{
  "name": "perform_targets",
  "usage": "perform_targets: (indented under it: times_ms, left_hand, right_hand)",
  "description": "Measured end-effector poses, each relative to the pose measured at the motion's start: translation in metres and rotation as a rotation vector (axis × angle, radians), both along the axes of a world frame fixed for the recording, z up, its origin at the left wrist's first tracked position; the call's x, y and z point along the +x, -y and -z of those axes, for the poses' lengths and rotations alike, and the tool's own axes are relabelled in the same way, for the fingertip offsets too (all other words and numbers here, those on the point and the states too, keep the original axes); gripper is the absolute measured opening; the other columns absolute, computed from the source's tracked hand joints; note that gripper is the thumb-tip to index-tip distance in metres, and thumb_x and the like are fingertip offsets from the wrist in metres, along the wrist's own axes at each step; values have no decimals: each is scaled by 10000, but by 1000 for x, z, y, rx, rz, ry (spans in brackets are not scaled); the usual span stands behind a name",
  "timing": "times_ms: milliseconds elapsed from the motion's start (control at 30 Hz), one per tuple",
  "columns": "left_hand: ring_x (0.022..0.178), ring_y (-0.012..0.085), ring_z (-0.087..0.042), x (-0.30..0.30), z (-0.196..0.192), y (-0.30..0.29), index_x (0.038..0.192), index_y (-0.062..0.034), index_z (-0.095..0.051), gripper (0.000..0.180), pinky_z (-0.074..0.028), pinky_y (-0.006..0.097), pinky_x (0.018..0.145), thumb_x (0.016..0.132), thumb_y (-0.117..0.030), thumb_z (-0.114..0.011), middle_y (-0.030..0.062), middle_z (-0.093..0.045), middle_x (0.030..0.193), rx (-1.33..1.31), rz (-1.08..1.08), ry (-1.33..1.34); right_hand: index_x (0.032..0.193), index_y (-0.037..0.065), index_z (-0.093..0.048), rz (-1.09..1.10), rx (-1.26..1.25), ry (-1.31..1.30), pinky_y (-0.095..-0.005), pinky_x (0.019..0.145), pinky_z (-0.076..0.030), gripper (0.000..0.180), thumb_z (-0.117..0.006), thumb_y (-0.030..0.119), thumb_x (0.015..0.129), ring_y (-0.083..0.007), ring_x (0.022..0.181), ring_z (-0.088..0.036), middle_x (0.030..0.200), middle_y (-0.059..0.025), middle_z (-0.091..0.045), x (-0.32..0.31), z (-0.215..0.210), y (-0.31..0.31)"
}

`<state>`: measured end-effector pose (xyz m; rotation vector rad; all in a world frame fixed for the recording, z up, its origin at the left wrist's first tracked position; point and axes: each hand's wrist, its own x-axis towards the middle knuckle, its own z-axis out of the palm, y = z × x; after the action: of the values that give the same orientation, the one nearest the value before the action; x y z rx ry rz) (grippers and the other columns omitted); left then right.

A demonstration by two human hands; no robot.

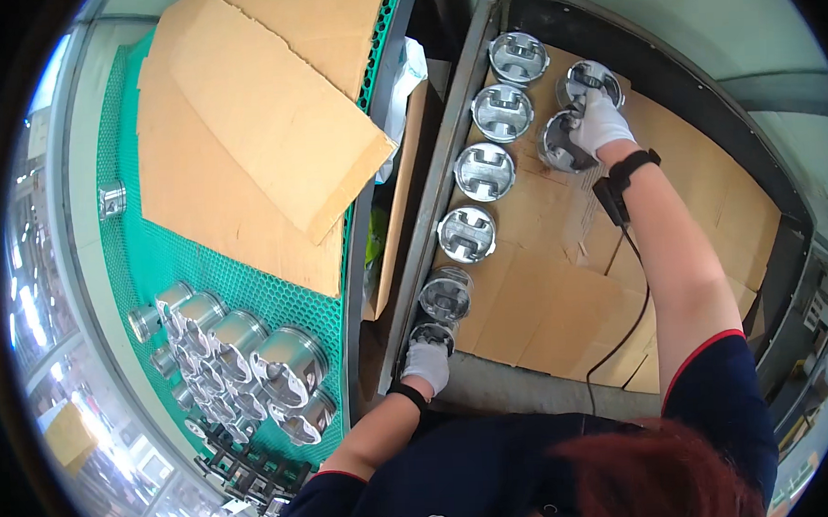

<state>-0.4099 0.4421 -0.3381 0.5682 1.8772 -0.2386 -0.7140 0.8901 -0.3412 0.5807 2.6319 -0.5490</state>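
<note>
White glove fabric covers the left hand (427, 369) at six o'clock, its grip closed on the near piston (434, 334). At eight o'clock, a cluster of pistons (289, 364) crowds the green counter (202, 268). From the near piston, a row of pistons (484, 172) lines the metal bin (598, 24) up to one o'clock. At two, the gloved right hand (599, 126) overlaps a paired upper piston (591, 71) and lower piston (555, 149); I cannot tell which its grip holds, if either. Cardboard sheets (250, 108) lie at eleven.
</note>
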Motion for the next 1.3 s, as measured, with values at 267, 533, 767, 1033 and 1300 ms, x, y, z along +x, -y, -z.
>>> perform_targets:
  times_ms: [267, 533, 767, 1033, 1300]
  left_hand:
    - [1147, 390, -631, -24, -61, -17, 1282, -42, -603, 448, -499, 515, 956, 935, -325, -609, 219, -655, 1249, 228, -196, -46]
    - [964, 389, -681, -32, -88, -10, 1213, -44, -642, 384, -529, 515, 845, 932, -305, -629, 216, -696, 1113, 302, -348, -79]
    - [980, 389, -690, -54, -196, 11, 1164, -20, -631, 328, -542, 463, 856, 840, -30, -685, 212, -706, 1102, 823, -757, -353]
    - [1098, 468, -612, -56, -294, 143, 1325, 69, -513, 601, -488, 514, 976, 808, -113, -761, 288, -622, 1223, 398, -610, -1404]
    - [1093, 441, -635, -51, -255, 190, 1379, 143, -460, 980, -516, 464, 967, 707, -466, -831, 308, -626, 1230, 90, -739, -998]
  right_hand:
    - [1456, 16, -459, 19, 106, -52, -442, 1052, -512, 667, -686, 71, 831, -429, 1265, -591, 1384, -287, -578, -26, 45, 10]
    - [1394, 17, -522, 23, 83, -44, -463, 1066, -491, 509, -575, 54, 889, -445, 1291, -561, 1433, -278, -541, -27, 43, 14]
    - [1431, 12, -488, -157, 297, -418, -456, 1106, -458, 633, -688, 91, 835, -411, 1333, -534, 1390, -292, -562, -9, 68, 3]
    - [1246, 19, -623, -495, -497, -668, -425, 942, -536, 392, -704, 69, 865, -370, 1080, -663, 1203, -202, -664, 72, -207, 217]
    - [1317, 107, -597, -1394, -369, -574, -461, 843, -557, 418, -571, 56, 903, -355, 1025, -679, 1275, -179, -631, 116, -260, 463]
